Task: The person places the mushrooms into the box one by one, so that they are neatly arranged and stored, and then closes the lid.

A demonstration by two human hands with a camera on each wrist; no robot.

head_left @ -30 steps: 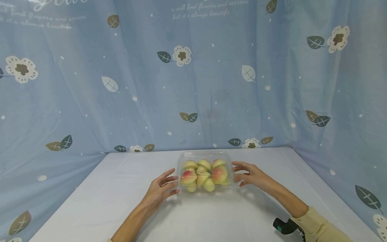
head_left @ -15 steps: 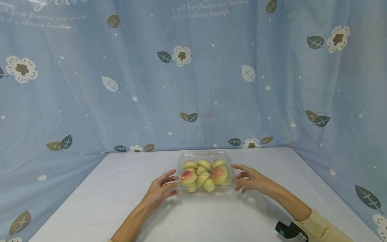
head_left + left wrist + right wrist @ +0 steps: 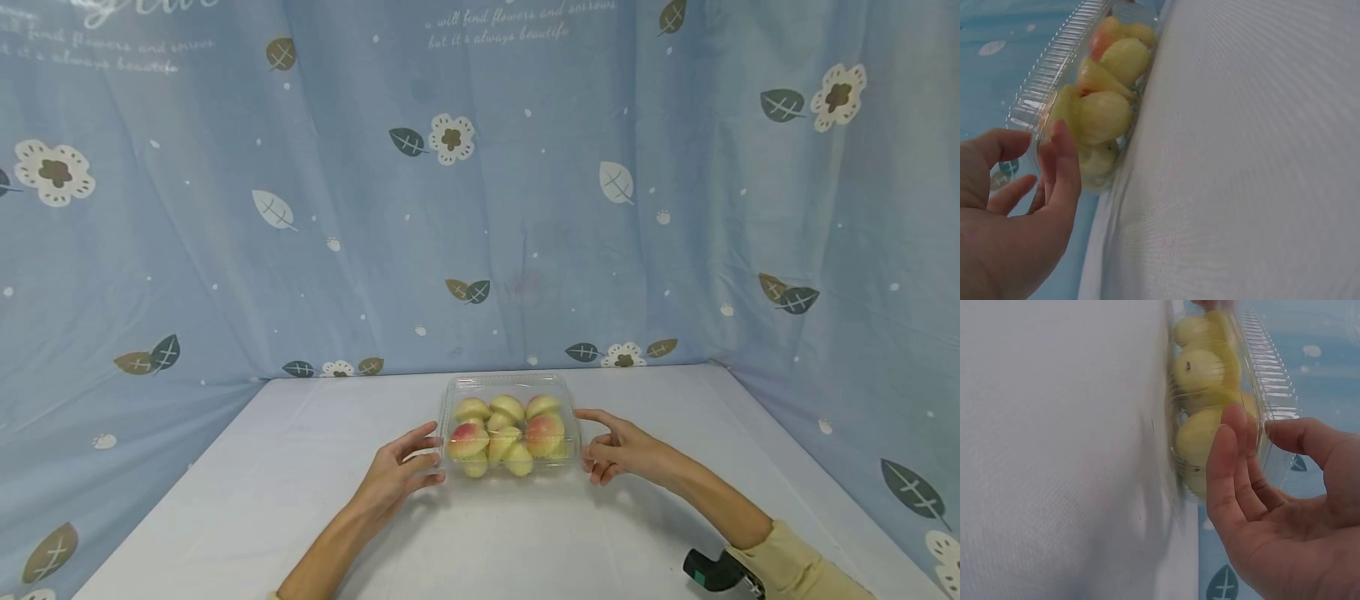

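A clear plastic clamshell box (image 3: 510, 385) sits on the white table, filled with several yellow, red-blushed fruits (image 3: 545, 433) that look like peaches. Its lid appears down over them. My left hand (image 3: 393, 471) is at the box's left side, fingers loosely bent; the left wrist view has its fingertips (image 3: 1065, 140) against or just beside the clear wall. On the other side, my right hand (image 3: 622, 450) has one digit reaching to the box's upper edge and the rest bent lower down. In the right wrist view the thumb tip (image 3: 1275, 430) meets the rim, with the fingers beside the wall.
A blue curtain (image 3: 525, 217) printed with flowers and leaves hangs behind and on both sides of the white table (image 3: 495, 542). A black device (image 3: 712, 571) with a green patch shows by the right sleeve (image 3: 795, 567).
The right hand has shifted slightly nearer and its lower fingers have bent more beside the box. My left hand and the box have stayed practically in place.
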